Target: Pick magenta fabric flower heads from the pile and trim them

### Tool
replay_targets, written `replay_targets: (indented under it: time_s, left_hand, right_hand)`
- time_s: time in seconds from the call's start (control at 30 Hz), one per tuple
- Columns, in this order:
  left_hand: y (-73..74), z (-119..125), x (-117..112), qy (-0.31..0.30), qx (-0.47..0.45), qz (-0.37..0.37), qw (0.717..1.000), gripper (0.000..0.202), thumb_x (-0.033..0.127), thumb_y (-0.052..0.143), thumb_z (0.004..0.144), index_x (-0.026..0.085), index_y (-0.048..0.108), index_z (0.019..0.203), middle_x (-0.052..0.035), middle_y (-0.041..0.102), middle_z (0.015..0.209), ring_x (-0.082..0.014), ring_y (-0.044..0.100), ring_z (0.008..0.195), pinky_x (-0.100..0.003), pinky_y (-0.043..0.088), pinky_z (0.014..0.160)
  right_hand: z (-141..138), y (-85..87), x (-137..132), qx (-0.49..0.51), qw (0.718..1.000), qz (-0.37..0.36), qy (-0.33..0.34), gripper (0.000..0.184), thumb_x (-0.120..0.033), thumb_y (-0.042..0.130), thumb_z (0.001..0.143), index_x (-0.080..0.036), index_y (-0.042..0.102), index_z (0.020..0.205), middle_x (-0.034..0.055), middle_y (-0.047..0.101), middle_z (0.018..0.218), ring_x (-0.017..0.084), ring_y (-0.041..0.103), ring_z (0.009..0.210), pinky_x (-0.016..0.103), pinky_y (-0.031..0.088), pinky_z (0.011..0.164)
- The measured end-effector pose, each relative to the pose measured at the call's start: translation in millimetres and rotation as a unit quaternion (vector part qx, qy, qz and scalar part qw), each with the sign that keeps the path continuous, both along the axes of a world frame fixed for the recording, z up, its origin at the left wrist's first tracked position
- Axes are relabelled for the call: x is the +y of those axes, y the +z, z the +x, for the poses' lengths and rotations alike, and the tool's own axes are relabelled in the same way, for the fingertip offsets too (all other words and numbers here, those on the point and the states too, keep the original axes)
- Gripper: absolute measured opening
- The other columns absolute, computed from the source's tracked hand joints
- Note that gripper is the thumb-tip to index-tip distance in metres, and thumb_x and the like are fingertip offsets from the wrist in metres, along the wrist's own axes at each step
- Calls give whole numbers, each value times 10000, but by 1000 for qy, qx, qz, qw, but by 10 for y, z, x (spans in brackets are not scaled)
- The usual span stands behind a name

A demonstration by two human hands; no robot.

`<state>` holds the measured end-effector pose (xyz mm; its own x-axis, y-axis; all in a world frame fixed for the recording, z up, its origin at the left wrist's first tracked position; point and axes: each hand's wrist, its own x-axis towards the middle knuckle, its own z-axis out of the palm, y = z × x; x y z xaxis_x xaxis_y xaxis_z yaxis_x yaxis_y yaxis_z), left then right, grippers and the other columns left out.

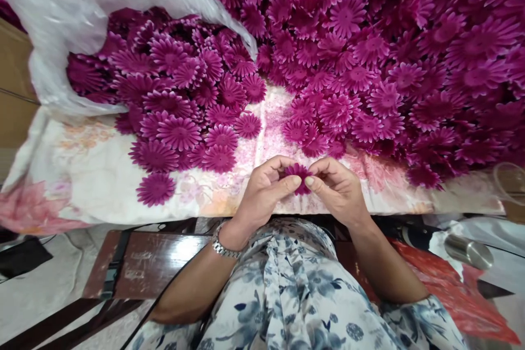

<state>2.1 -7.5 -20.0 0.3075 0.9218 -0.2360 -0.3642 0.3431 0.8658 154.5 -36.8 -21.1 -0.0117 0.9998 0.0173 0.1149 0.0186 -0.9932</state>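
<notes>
Both my hands meet at the near edge of a cloth-covered table, pinching one magenta fabric flower (296, 174) between them. My left hand (264, 188), with a metal watch at the wrist, grips its left side with thumb and fingers curled. Its right side is gripped the same way by my right hand (338, 188). Only the flower's top petals show above my fingers.
A large heap of magenta flowers (389, 49) covers the far and right table. More flowers (176, 98) spill from a clear plastic bag (77, 11) at the left. A floral cloth (86, 175) covers the table. A metal cylinder (467, 250) lies low right, a dark wooden bench (143, 262) low left.
</notes>
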Motion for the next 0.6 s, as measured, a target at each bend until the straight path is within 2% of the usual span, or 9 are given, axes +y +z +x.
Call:
replay_targets:
  time_s: [0.17,0.33,0.4,0.47,0.53,0.6]
  left_hand:
    - [-49,-20,-5,24,35,4,999,159,169,746,615,149,664,749,2,629,712,-99,553,662,-212,456,650]
    - [-6,-48,2,-40,52,27,997,179,166,725,649,157,668,819,11,634,752,-92,555,690,-205,445,661]
    - [-9,-50,-1,-44,78,38,995,97,193,712,675,144,647,728,24,588,674,-78,513,629,-194,417,605]
    - [-18,-44,-3,-25,95,43,994,103,209,707,683,141,630,688,31,554,634,-75,489,600,-194,406,583]
    - [-21,-37,-2,2,88,40,995,163,199,714,670,159,651,815,30,572,672,-83,512,627,-201,429,619]
    - [-18,-39,0,34,80,39,995,343,183,730,650,189,638,981,24,601,742,-85,532,659,-202,444,651]
  right_hand:
    - [-36,-39,14,6,1000,9,3,135,-281,603,820,-209,575,931,-14,580,795,100,549,709,220,453,657]
    - [-56,-16,35,-87,992,87,-1,140,-212,555,847,-219,568,986,2,601,858,109,572,759,243,469,704]
    - [-69,8,49,-155,976,153,-7,163,-182,549,842,-217,567,1000,16,609,877,128,581,797,265,478,722]
    - [-86,32,66,-214,951,222,-8,186,-156,544,837,-219,565,1011,27,620,886,144,587,814,283,485,722]
    - [-104,48,85,-250,928,277,-5,221,-129,538,834,-226,557,1031,30,632,887,150,593,813,290,490,710]
    - [-116,53,104,-275,906,320,-6,274,-107,544,825,-235,543,1067,32,641,885,154,598,806,293,494,700]
